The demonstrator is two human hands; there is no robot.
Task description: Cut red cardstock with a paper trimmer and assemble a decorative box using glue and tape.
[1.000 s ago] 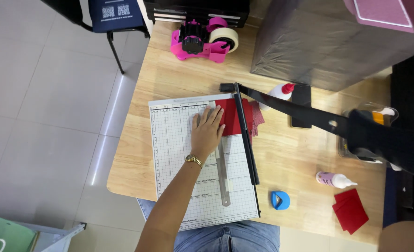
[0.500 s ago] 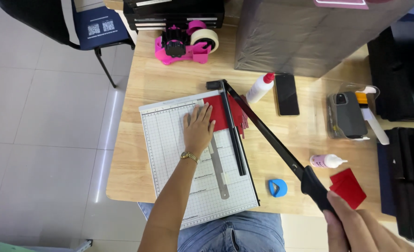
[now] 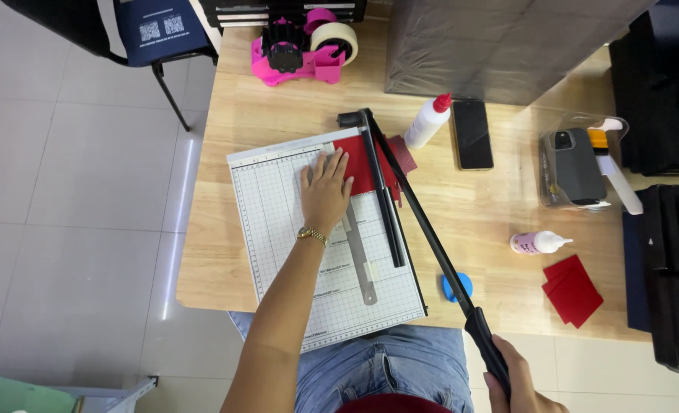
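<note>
A white gridded paper cutter [image 3: 294, 252] lies on the wooden table [image 3: 477, 206]. My left hand [image 3: 325, 193] presses flat on a sheet of red paper [image 3: 361, 162] at the cutter's far end, fingers spread. My right hand [image 3: 519, 382] grips the black handle of the cutter's blade arm [image 3: 423, 229], which is hinged at the far corner and lowered close to the cutting edge. A corner of the red paper sticks out past the blade.
Right of the cutter sit a blue tape roll [image 3: 457, 287], a small glue bottle [image 3: 537, 242], red paper pieces [image 3: 573, 291], a white glue bottle [image 3: 427, 121] and a black phone [image 3: 472, 134]. A pink tape dispenser [image 3: 305, 50] stands at the back. A dark box [image 3: 508, 46] is behind.
The blade arm has swung down from raised to nearly level with the cutter edge, with my right hand pulling its handle toward me. My left hand stays on the red paper.
</note>
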